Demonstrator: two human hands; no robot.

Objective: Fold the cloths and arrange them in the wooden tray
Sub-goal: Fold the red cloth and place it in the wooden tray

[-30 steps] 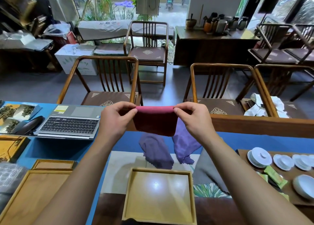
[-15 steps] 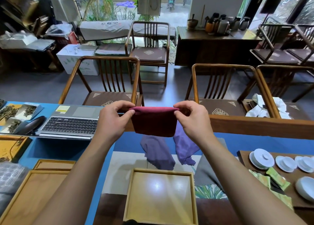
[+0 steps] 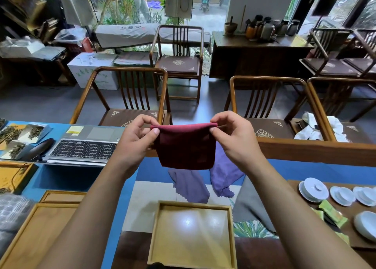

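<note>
Held up at centre frame, above the table: a dark red, soft woven cloth (image 3: 186,146), already doubled over, folded edge uppermost and stretched level. Pinched at its upper left corner by the left hand (image 3: 135,139), thumb on the near face, fingers curled behind. Pinched at the upper right corner by the right hand (image 3: 234,136) in the same manner. Both hands narrow, closed on fabric, nothing else in them.

Hanging free below the fold, clear of the table; lower edge slightly uneven, so limp and light by the look of it, no stiffness to hold a shape. Likely to sag or unfold if one corner is dropped. Best gripped at the corners of the fold, as now, and laid down flat before any further folding.

Below it, lower centre of frame: a shallow, square, pale wooden tray (image 3: 192,204), its floor bare and glossy. No cloth in it yet, so the task judged early.

Between tray and red cloth, lying crumpled on the blue table covering (image 3: 67,179): two lilac cloths with scalloped edges (image 3: 190,184), side by side, unfolded. Just right of the tray, a grey cloth (image 3: 249,203) spread flat, partly hidden by the right forearm.

Far right: white porcelain cups and lids (image 3: 313,189), fragile, well apart from the hands. Left of centre: an open silver laptop (image 3: 83,146).
</note>
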